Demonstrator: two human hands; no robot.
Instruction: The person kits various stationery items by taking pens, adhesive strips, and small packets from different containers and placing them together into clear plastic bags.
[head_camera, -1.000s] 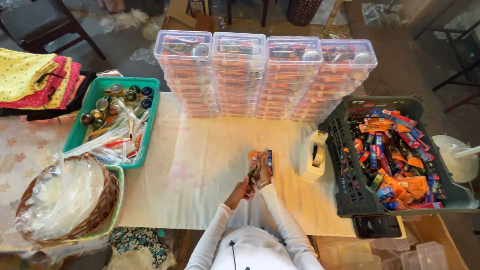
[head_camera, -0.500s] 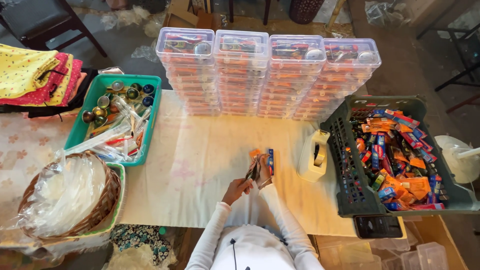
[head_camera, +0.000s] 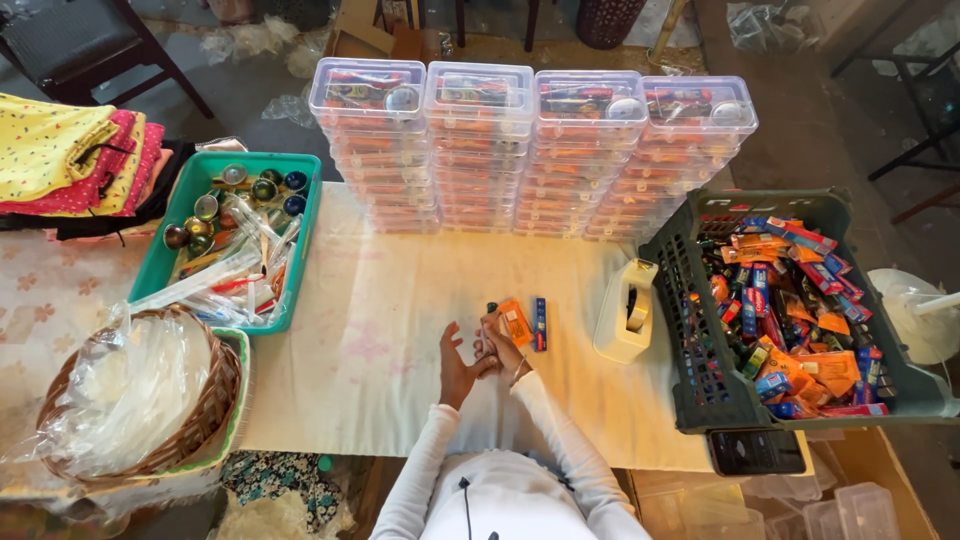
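A person seated at a cloth-covered table (head_camera: 400, 330) gathers small packets at its near edge; the right hand (head_camera: 497, 345) is closed around a small orange packet (head_camera: 516, 321) with a dark-tipped stick (head_camera: 489, 318) held against it, both standing up just beyond the knuckles; a slim blue packet (head_camera: 540, 323) sits just to the outer side of that hand, touching or nearly touching the orange one, and whether the fingers also grip it cannot be told. The left hand (head_camera: 455, 365) is spread wide and holds nothing, palm turned inward, fingertips close beside the right hand's wrist. Both forearms, in white sleeves, run forward from the body and converge, elbows tucked, wrists low over the cloth.

To do this well, the pieces want squaring up edge to edge against the thumb, the free hand steadying the loose ends so nothing fans out or slips.

Farther right of the holding hand stands a cream tape dispenser (head_camera: 626, 322), then a dark crate (head_camera: 700, 340) of mixed packets; straight ahead rise stacks of clear lidded boxes (head_camera: 530, 150); off to the left sit a green tray (head_camera: 170, 255) of small jars and tubes and a wicker basket (head_camera: 215, 400) lined with plastic.
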